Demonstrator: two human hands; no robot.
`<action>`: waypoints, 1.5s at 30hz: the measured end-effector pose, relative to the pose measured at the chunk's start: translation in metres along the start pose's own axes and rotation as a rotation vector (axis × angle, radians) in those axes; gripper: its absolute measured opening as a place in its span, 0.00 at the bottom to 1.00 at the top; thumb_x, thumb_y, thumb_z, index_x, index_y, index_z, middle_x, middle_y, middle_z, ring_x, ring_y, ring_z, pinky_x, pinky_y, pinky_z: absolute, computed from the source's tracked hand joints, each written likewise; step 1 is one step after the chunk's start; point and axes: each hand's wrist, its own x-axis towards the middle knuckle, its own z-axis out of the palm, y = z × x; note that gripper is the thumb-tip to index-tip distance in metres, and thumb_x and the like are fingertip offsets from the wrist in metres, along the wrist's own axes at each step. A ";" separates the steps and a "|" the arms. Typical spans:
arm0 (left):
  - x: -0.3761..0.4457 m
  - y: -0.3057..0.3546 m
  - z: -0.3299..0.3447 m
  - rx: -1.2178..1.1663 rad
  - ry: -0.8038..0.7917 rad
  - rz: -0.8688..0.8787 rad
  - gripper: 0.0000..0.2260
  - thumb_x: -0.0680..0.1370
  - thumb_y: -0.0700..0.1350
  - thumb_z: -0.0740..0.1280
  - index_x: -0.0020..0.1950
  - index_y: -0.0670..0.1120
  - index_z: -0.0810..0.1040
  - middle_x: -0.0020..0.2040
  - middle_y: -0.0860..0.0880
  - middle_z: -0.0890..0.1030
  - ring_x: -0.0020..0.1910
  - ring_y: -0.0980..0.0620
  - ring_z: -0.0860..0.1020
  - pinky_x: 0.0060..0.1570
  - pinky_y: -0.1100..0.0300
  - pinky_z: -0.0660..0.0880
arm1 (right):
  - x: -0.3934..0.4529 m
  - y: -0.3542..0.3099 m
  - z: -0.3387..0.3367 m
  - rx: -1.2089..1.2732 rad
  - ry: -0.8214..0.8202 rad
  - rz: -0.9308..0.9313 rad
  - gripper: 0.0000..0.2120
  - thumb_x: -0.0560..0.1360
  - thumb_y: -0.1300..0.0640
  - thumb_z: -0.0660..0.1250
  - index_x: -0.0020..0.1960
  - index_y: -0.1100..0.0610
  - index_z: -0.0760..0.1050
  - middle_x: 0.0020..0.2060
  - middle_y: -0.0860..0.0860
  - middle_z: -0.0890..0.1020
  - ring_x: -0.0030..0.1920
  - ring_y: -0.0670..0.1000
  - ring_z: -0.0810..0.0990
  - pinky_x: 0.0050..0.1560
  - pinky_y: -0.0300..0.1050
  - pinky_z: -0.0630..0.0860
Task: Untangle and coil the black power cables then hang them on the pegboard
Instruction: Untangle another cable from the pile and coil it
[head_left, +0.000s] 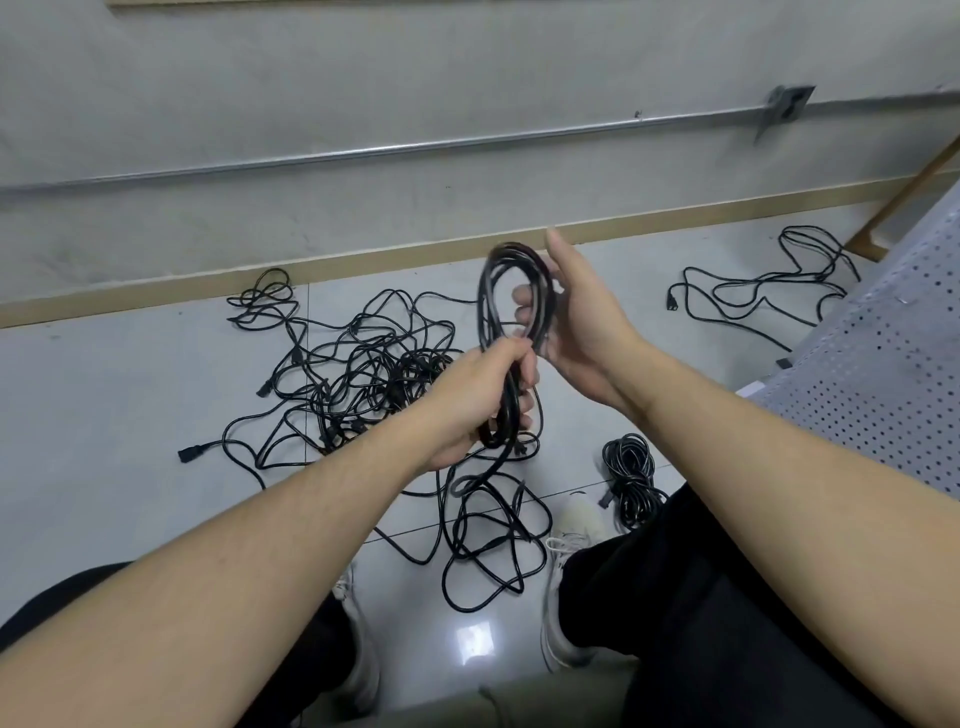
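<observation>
The left hand (480, 400) is closed in a fist round the lower part of a coil of black power cable (511, 322), its fingers curled over the bunched strands with the knuckles toward the camera. The right hand (576, 317) is at the upper part of the same coil: its thumb points up and stands clear of the cable, while its fingers (522, 299) pass through the loop from the far side and bend loosely against the strands. The coil stands upright between the two hands, a long narrow oval, blurred at its top.

From under the left fist the loose end of that cable (493, 545) hangs down and lies in slack loops on the tiled floor (130, 415), between the person's white shoes (569, 525).

Beyond the left hand, a large tangle of black cables (363, 364) sprawls on the floor near the wall, with plugs showing at its edges. A coiled cable bundle (628, 467) lies on the floor just beside the right leg. Farther right, another loose cable (763, 280) lies spread out near a perforated metal panel (883, 374). A metal conduit (363, 150) runs along the grey wall.
</observation>
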 end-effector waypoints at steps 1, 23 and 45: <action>0.002 0.002 -0.001 -0.081 0.046 0.004 0.13 0.76 0.45 0.61 0.31 0.48 0.71 0.34 0.48 0.71 0.29 0.50 0.69 0.36 0.55 0.72 | 0.001 0.003 0.000 -0.063 -0.016 0.031 0.23 0.81 0.34 0.58 0.57 0.53 0.75 0.35 0.51 0.78 0.33 0.49 0.75 0.36 0.43 0.75; 0.014 0.045 -0.059 -0.532 0.701 0.233 0.14 0.77 0.45 0.61 0.31 0.50 0.71 0.31 0.52 0.69 0.27 0.51 0.66 0.32 0.57 0.65 | -0.004 0.049 0.015 -0.909 -0.529 0.128 0.11 0.81 0.50 0.67 0.44 0.54 0.75 0.39 0.52 0.85 0.44 0.49 0.83 0.50 0.40 0.74; 0.012 0.014 -0.067 0.609 0.415 -0.014 0.27 0.81 0.70 0.54 0.48 0.52 0.85 0.50 0.51 0.84 0.51 0.50 0.79 0.54 0.53 0.70 | 0.003 -0.002 -0.012 -0.426 -0.191 -0.252 0.11 0.84 0.58 0.62 0.47 0.56 0.81 0.27 0.48 0.70 0.30 0.46 0.69 0.40 0.43 0.78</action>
